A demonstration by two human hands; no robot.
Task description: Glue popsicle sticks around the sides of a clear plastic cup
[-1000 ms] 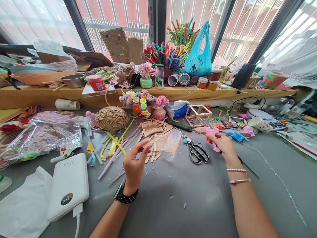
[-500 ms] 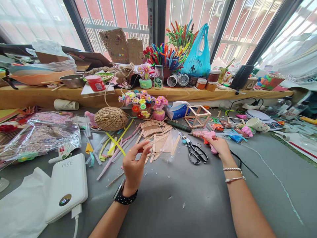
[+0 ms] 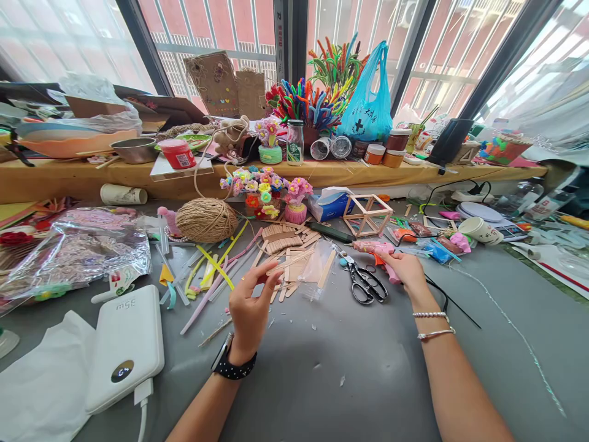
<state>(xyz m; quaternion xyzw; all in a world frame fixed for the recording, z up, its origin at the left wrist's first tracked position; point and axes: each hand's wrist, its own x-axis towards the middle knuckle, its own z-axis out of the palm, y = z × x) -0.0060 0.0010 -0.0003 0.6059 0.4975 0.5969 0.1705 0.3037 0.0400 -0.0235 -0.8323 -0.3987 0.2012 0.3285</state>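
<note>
While right hand (image 3: 405, 270) grips glue gun (image 3: 375, 248), left hand (image 3: 248, 304) pinches stick (image 3: 288, 263).

My white power bank (image 3: 125, 347) reads "35w" upside down from where I sit. The glass bottle (image 3: 295, 142) bears a Starbucks logo; the blue bag (image 3: 367, 104) shows a dark cross.

Two hands at a cluttered craft table

The left hand (image 3: 249, 307) pinches a wooden stick (image 3: 288, 261) above the loose sticks (image 3: 294, 270). The right hand (image 3: 405, 271) grips a pink glue gun (image 3: 375, 248), nozzle pointing left, just beside the scissors (image 3: 363, 279). A twine ball (image 3: 207, 219) sits behind, a stick cube (image 3: 368, 215) near the gun, a power bank (image 3: 126, 344) at the left.
</note>
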